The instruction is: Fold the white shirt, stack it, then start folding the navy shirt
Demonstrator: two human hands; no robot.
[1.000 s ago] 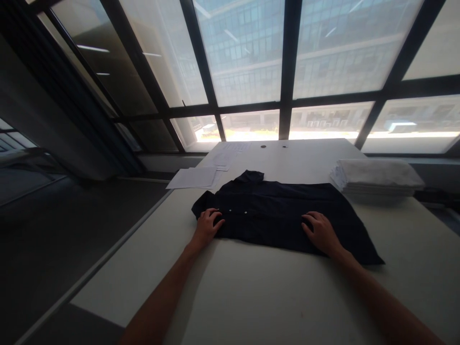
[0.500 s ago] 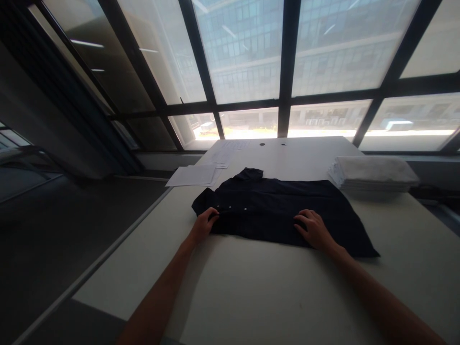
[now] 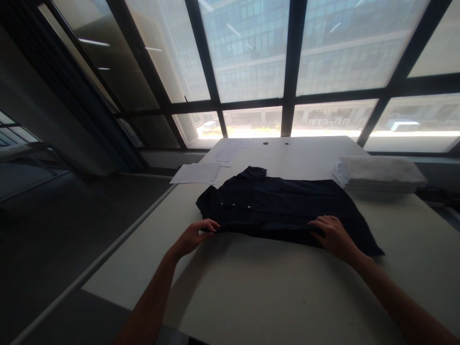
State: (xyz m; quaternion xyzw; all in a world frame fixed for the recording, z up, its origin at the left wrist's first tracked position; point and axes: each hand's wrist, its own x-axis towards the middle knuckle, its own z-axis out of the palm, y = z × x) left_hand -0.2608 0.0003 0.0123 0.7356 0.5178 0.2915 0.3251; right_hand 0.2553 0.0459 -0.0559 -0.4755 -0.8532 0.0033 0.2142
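Observation:
A dark navy shirt [image 3: 283,201] with a collar, short sleeve and a few pale buttons lies sideways across the white table, its collar end at the left. My left hand [image 3: 196,235] pinches the shirt's near edge close to the collar end, thumb below and fingers above. Farther right along the same near side, my right hand [image 3: 332,235] grips the cloth between thumb and curled fingers. Between the two hands the near edge is lifted slightly, with a dark fold under it.
Behind the shirt at the right sits a stack of folded pale cloth [image 3: 381,173]. Loose paper sheets [image 3: 196,173] lie at the left edge of the white table [image 3: 251,287]. Large windows [image 3: 251,52] with dark frames rise behind it.
My left hand has moved down and left to the shirt's near edge and pinched it. My right hand has shifted right and gripped the cloth. The near edge has risen a little.

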